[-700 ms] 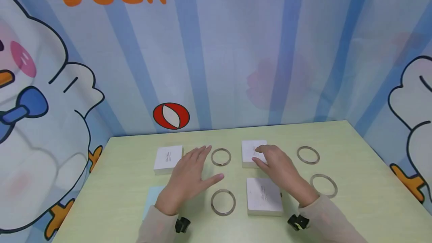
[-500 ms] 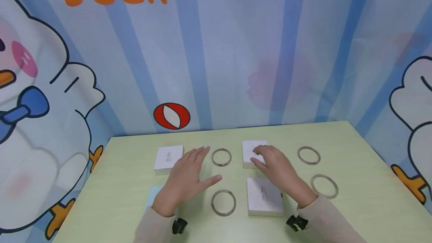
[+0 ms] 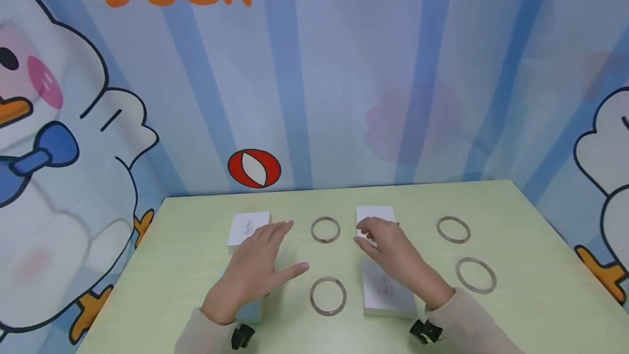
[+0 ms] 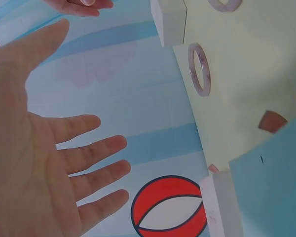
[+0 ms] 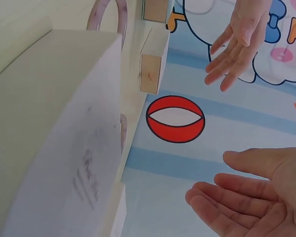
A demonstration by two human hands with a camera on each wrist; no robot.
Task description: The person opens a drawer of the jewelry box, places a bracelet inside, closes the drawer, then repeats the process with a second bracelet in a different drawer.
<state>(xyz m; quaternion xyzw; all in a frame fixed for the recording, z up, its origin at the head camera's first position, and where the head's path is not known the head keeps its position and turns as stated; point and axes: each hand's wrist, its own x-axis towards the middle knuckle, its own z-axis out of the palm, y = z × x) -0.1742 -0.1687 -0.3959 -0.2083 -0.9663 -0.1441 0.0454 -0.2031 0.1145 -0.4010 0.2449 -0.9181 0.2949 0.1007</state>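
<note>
My left hand (image 3: 250,275) hovers above a light blue box (image 3: 251,311), fingers spread and thumb out to the right. It holds nothing, as its bare palm (image 4: 29,163) in the left wrist view shows. A white box (image 3: 242,226) lies just behind its fingers. My right hand (image 3: 393,250) is over two more white boxes, one at the back (image 3: 374,212) and one in front (image 3: 385,294), hiding part of each. Its fingers (image 5: 227,197) bend loosely with nothing between them. Two grey bangles, back (image 3: 325,241) and front (image 3: 328,313), lie between the hands.
Two more bangles, a back one (image 3: 454,241) and a front one (image 3: 479,290), lie right of my right hand. The pale table (image 3: 535,299) ends at a striped blue curtain (image 3: 339,97) with cartoon ducks. Black wrist cameras (image 3: 243,336) sit under both wrists.
My left hand has drawn left and toward me, uncovering more of the blue box's right side. My right hand has shifted slightly left and nearer. The head view has turned slightly left.
</note>
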